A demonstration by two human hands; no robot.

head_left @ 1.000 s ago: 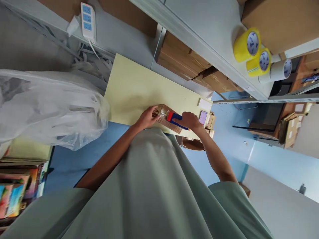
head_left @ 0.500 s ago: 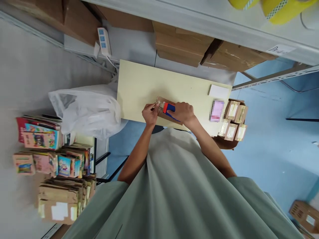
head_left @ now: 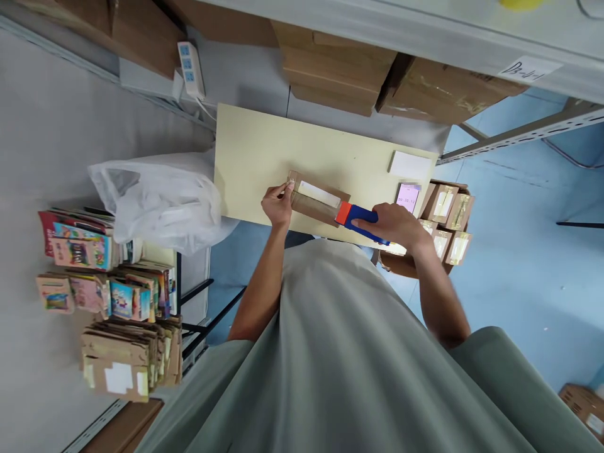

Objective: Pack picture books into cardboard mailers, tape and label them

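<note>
A narrow brown cardboard box (head_left: 309, 206) lies on the cream table, slightly tilted in view, with a pale strip along its upper face. My left hand (head_left: 277, 204) is closed at the box's left end, thumb and fingers pinching the edge, where shiny clear tape shows. My right hand (head_left: 394, 225) is wrapped round a blue and red tape dispenser (head_left: 361, 220), whose red head is at the right end of the box. A band of tape appears to run along the box between the two hands.
On the cream table (head_left: 255, 145) lie a white flat box (head_left: 410, 165) and a phone (head_left: 408, 196). Small taped cartons (head_left: 450, 211) stand off the right edge. A white plastic bag (head_left: 165, 195) hangs at left, near stacked books (head_left: 80, 245). A shelf (head_left: 425, 31) overhangs the back.
My right hand has drawn the tape dispenser rightward along the box, from near my left hand to the far end. My left hand stays at the box's left end.
</note>
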